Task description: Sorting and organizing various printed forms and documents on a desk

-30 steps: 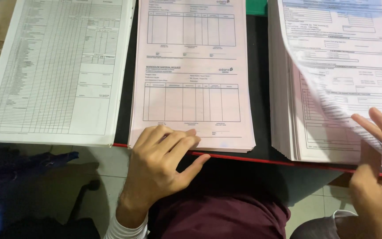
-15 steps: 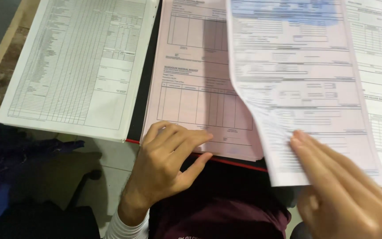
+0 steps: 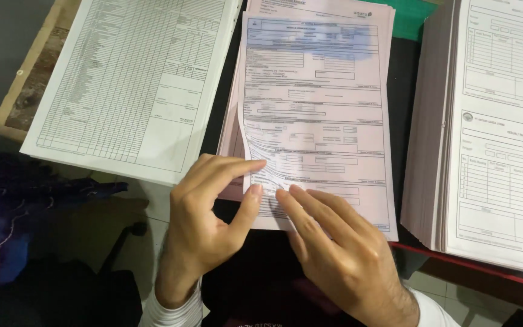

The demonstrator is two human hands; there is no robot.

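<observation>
1. Upper left of the frame: a white stack of ruled table sheets (image 3: 131, 79), thin paper, matte, crisp square corners, tilted a little off square. Hanging off a worn wooden edge (image 3: 28, 85) with a rough, chipped top.
2. Lower left: dark blue fabric (image 3: 7, 224) with pale stitching, soft and rumpled.
3. Lower centre-left: left hand (image 3: 204, 227), thumb and forefinger loosely apart, thumb tip touching the curled left edge of the top form, forefinger tip resting at that same edge a bit higher. Not clamped on it as far as can be seen, more a light touch. White cuff at the wrist.
4. Centre: the pale pink form (image 3: 316, 121), top sheet of a pink stack (image 3: 232, 139). Long axis running up the frame, away from both hands, near short edge right at the fingertips. Flimsy, slightly glossy, buckled and rippled along the lower left edge, flat elsewhere.
5. Lower centre-right: right hand (image 3: 340, 254), fingers straight and close together, lying flat on the form's lower edge, pressing rather than gripping. Both hands touching the sheet, so neither really nearer; left on the edge, right on the face.
6. Top centre-right: a scrap of green (image 3: 416, 15) under the pink pile, on a dark tabletop (image 3: 401, 115).
7. Right: a thick stack of white-pink forms (image 3: 497, 127), layered edges showing, a red table rim (image 3: 473, 266) below.
</observation>
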